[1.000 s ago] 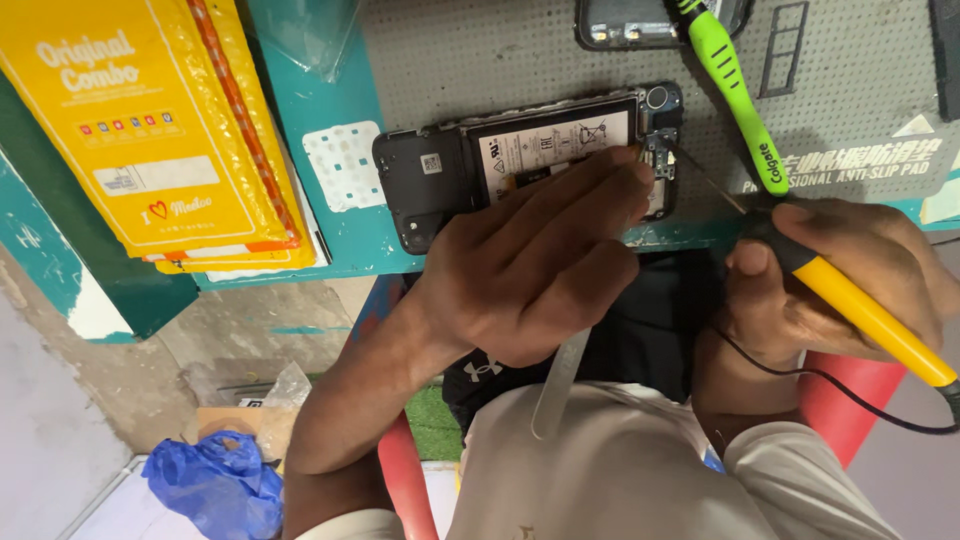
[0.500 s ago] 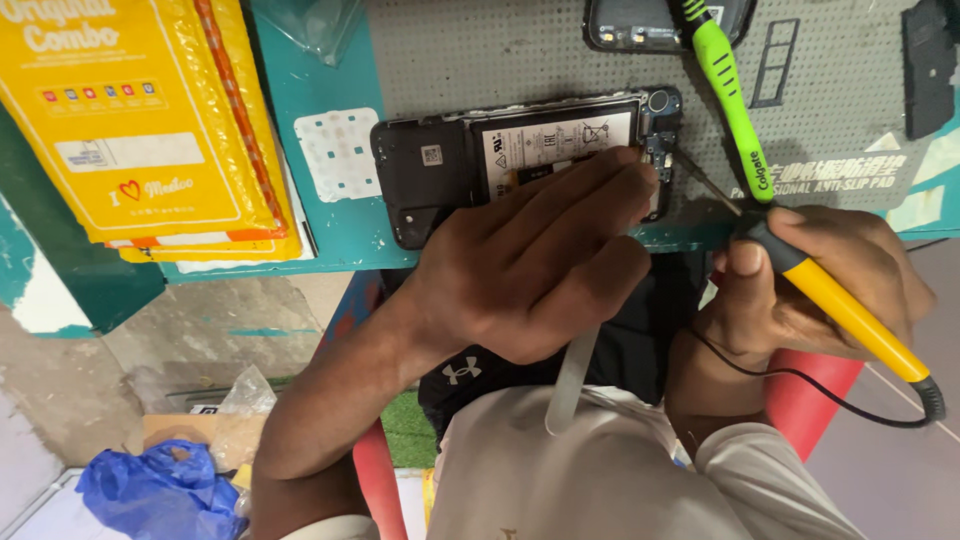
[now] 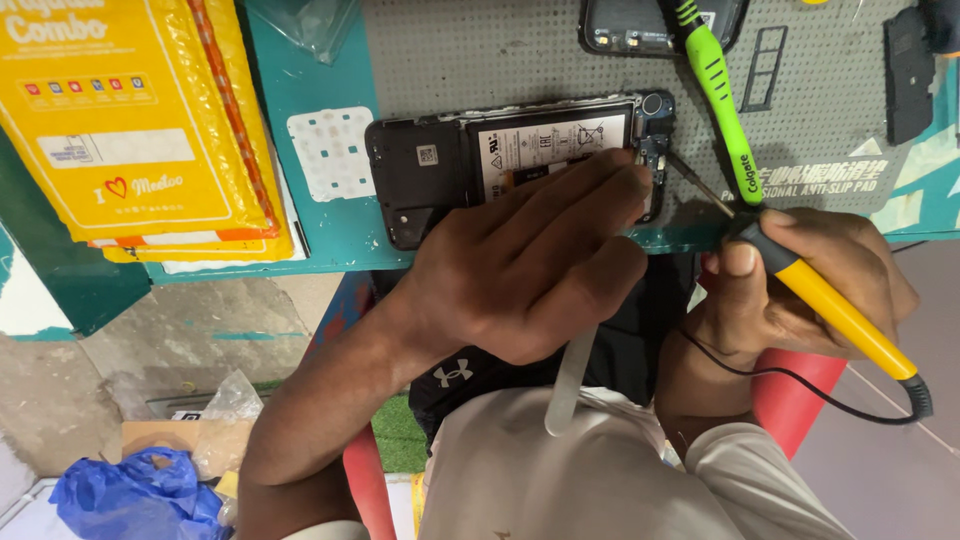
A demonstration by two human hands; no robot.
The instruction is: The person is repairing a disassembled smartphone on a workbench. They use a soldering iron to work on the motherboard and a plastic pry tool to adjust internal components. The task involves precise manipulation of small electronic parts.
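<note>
A: Item one?
B: Opened smartphone, back cover off, battery and black inner frame exposed; lies flat on the grey perforated anti-slip mat at the near edge of the teal tabletop.

A: Hands on it?
B: Left hand laid over the phone's lower half, fingers extended and pressing down near the small circuit board at the right end; it pins the phone, gripping nothing else. Right hand closed around a soldering iron with yellow handle and black collar; its metal tip points at the phone's right end, whether touching I cannot tell; a black cord runs from the handle's rear.

A: Adjacent articles?
B: Green toothbrush lying diagonally on the mat, just right of the phone; second dark phone part at the mat's top edge, partly under the toothbrush; black card-tray frame beside it; white dotted adhesive sheet left of the phone.

A: Further out?
B: Yellow padded mailers stacked at the left of the tabletop; blue plastic bag on the floor below.
</note>
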